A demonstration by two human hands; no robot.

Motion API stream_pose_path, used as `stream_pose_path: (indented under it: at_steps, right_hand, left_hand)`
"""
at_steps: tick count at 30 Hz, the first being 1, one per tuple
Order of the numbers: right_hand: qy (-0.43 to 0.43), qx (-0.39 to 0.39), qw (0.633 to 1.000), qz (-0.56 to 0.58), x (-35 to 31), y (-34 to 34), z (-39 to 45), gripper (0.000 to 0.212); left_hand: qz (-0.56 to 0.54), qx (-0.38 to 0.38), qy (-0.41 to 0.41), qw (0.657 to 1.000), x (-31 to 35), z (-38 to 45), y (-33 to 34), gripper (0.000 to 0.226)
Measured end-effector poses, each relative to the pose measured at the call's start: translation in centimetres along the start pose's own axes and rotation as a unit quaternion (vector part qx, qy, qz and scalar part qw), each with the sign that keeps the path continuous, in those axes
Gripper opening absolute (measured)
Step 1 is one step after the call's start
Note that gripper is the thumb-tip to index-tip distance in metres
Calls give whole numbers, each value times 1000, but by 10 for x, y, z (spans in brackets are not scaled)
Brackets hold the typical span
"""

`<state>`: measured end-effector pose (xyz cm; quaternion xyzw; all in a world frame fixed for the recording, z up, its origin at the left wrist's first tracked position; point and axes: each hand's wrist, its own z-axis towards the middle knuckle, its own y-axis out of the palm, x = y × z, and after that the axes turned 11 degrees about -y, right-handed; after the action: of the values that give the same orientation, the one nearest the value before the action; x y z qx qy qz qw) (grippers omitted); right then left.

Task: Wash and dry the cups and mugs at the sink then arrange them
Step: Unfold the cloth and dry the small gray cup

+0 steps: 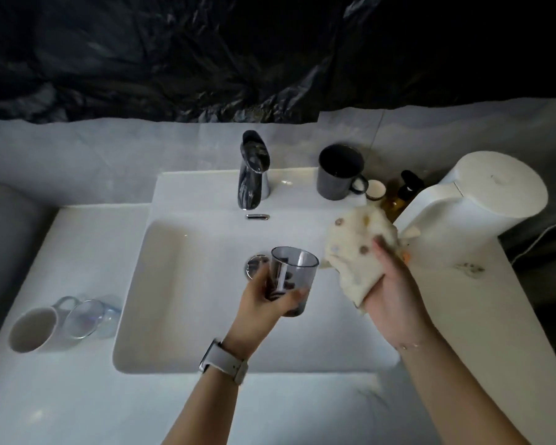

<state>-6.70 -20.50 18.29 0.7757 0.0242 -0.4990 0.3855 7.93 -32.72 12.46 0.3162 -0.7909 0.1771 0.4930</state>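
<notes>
Sink (161,316) beneath gripped tumbler (291,281), cloth (355,252)

**Smoky tumbler and cloth over the sink**

The left hand (270,300) grips a smoky clear tumbler (291,281) upright above the sink (174,284). The right hand (395,290) holds a cream patterned cloth (353,252) just beside it. A white mug (34,329) and clear glass cup (87,317) lie on the worktop (77,396) at left; a dark mug (339,175) stands beside the tap (252,175).

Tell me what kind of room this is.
Probably a bathroom: a white washbasin with a chrome faucet set into a vanity counter, and small toiletry bottles beside it.
</notes>
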Motion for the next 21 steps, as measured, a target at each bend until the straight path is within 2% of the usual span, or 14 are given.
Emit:
stream_pose_path:
  at_steps: [2,4,7,9,12,15,17,20,21]
  right_hand:
    - [9,-21,997,-80,7,9,-18,34]
    - [5,-50,974,-223,20,13,-33,36]
    - [-36,-112,915,-386,40,12,-50,50]
    - [-50,-141,884,-444,50,12,-58,48]
    - [-41,-135,879,-455,56,13,-62,42]
    - [2,-134,914,-383,52,20,-61,32]
    - [51,-156,919,-359,50,22,-58,30]
    - [100,-209,908,-350,49,24,-59,63]
    - [116,-207,909,-342,49,28,-57,67]
  left_hand:
    - [13,-13,-7,1000,-5,-20,-8,46]
    - [31,-12,-8,999,-8,-33,-14,39]
    - [43,15,-11,999,-12,-47,-21,55]
    - [32,33,-19,999,-14,-54,-24,59]
    - [-16,56,-56,997,-19,-61,-24,53]
    - [-124,59,-120,983,-20,-68,-14,58]
    - [-193,55,-158,967,-18,-70,-8,48]
    - [-207,53,-186,959,-11,-67,-5,54]
    - [-194,52,-192,961,-7,-65,-5,58]
